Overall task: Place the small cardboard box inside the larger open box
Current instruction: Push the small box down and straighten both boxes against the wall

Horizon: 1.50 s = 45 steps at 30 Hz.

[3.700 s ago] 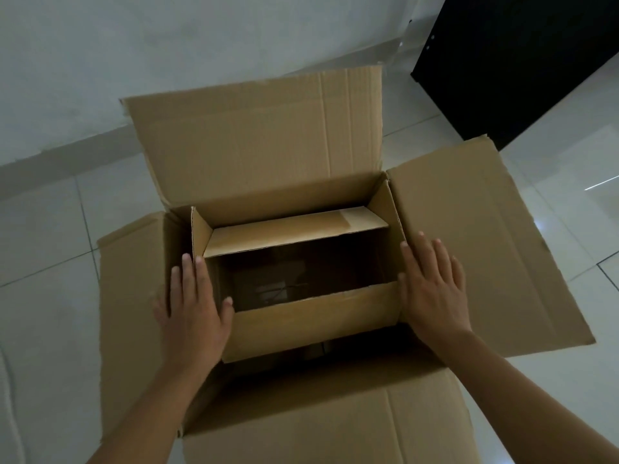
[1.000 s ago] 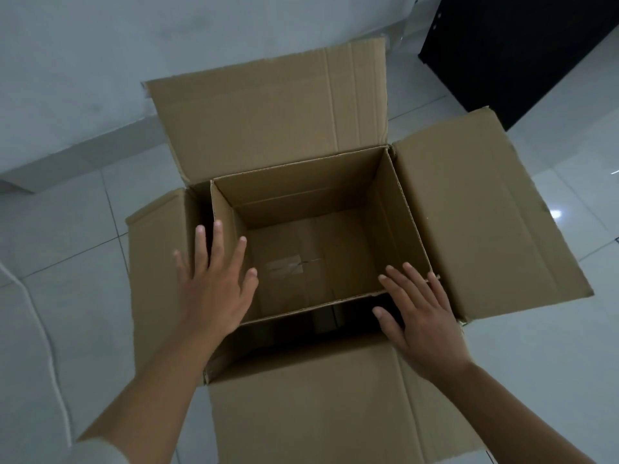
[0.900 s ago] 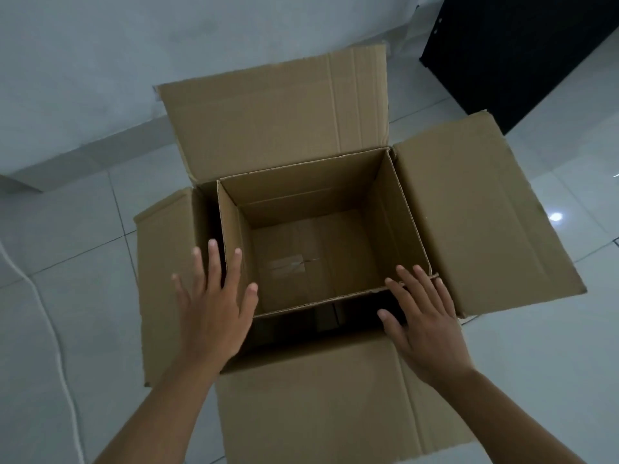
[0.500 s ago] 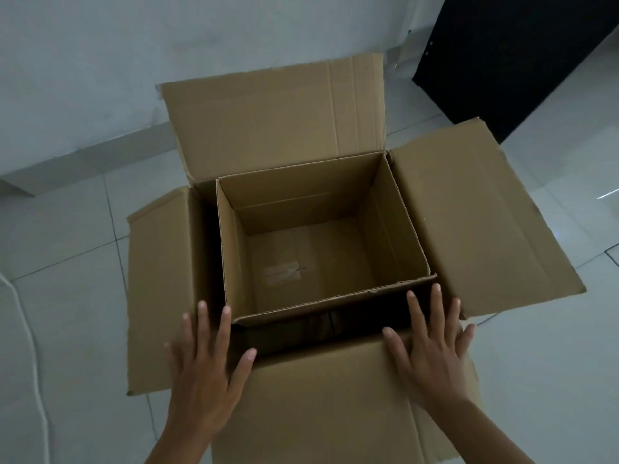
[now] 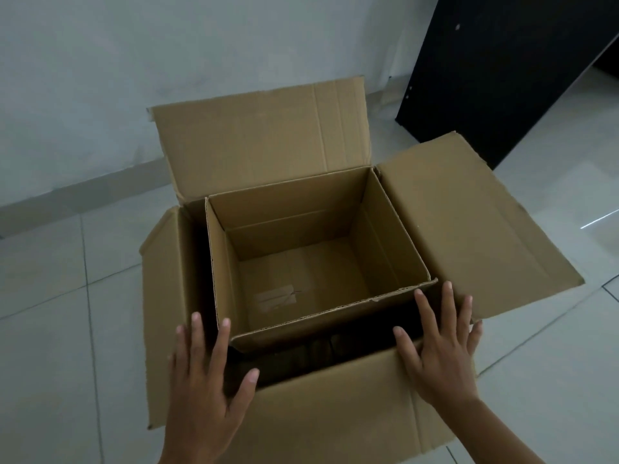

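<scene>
The small cardboard box (image 5: 301, 279) sits open-topped inside the larger open box (image 5: 469, 229), pushed toward its far right corner, with a dark gap along the near and left sides. A strip of tape shows on the small box's floor. The larger box's four flaps lie spread outward. My left hand (image 5: 207, 380) hovers flat with fingers apart over the near left corner, holding nothing. My right hand (image 5: 438, 349) rests flat with spread fingers at the near right corner, on the near flap's edge.
The boxes stand on a pale tiled floor (image 5: 50, 329). A white wall (image 5: 167, 45) with a low skirting runs behind. A black panel (image 5: 502, 61) leans at the back right.
Both hands have left the small box's sides and drawn back toward me to the larger box's near corners. The small box's inner flaps, folded over 3.7 s ago, now stand open.
</scene>
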Motion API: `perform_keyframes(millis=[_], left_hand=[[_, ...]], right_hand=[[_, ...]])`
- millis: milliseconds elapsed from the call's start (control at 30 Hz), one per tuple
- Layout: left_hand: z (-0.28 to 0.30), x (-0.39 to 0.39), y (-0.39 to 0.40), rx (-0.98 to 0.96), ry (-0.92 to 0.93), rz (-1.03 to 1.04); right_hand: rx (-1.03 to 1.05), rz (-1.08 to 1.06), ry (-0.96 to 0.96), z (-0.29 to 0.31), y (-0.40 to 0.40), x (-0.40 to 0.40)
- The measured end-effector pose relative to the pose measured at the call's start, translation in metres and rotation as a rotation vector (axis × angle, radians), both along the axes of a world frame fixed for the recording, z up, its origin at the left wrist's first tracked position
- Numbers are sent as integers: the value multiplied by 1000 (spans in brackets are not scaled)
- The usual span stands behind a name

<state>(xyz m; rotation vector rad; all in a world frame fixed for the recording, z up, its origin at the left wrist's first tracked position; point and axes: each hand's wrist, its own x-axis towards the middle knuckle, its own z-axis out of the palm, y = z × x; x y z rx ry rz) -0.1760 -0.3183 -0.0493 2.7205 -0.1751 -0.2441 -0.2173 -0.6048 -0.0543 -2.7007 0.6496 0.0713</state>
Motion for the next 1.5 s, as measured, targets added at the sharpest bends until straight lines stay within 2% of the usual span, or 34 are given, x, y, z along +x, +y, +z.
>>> perform_keyframes(millis=[433, 733, 900, 1333, 1500], left_hand=[[-11, 115, -82, 31, -150, 22], [-16, 173, -118, 18, -192, -7], [-20, 205, -141, 8, -209, 1], [-15, 289, -212, 8, -139, 35], [-12, 296, -220, 15, -58, 98]], right_hand=[[-78, 67, -165, -15, -91, 122], [-82, 74, -60, -11, -126, 176], [-102, 72, -64, -13, -149, 213], [-135, 124, 2, -9, -226, 315], [-119, 116, -54, -13, -234, 325]])
